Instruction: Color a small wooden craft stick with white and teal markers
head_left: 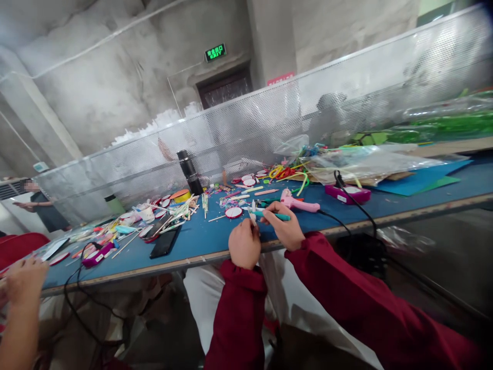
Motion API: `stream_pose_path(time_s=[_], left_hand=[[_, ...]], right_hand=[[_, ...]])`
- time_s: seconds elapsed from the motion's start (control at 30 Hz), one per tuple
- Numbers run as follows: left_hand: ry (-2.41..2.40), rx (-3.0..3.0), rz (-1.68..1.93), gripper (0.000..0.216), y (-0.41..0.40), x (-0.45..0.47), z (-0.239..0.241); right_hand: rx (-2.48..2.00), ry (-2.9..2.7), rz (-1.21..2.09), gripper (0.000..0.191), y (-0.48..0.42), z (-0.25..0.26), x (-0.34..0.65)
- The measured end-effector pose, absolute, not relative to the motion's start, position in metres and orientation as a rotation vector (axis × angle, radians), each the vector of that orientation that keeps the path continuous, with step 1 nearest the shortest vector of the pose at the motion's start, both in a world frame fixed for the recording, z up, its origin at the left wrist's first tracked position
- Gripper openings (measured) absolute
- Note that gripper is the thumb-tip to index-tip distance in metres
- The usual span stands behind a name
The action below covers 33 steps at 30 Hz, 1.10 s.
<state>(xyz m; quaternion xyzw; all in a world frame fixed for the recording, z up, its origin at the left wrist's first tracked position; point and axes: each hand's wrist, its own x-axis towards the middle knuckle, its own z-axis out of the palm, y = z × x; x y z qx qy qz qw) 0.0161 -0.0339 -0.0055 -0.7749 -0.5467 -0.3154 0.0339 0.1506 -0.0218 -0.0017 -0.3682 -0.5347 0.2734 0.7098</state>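
Observation:
My left hand (244, 243) is closed in a fist at the front edge of the blue table (200, 241), pinching a small white piece (253, 218) between its fingertips. My right hand (284, 226) is closed around a teal pen-like tool (271, 214), whose tip points left toward the white piece. Both arms wear dark red sleeves. A pink glue gun (298, 203) lies just behind my right hand. A round red-and-white disc (233, 212) rests on the table just beyond my left hand.
Wooden sticks, red discs and colourful bits litter the table's left half around a black phone (165, 242) and a black bottle (190, 171). A magenta box (347, 193) with a black cable sits right. Another person's hand (23, 280) shows at far left. A perforated metal screen (346, 97) backs the table.

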Motion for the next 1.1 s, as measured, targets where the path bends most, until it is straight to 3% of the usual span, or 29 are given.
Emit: stream_pose_path(time_s=[1.1], left_hand=[[-1.631, -2.411, -0.996, 0.011, -0.0332, 0.0137, -0.0077]], right_hand=[[-0.807, -1.208, 0.627, 0.026, -0.025, -0.001, 0.1536]])
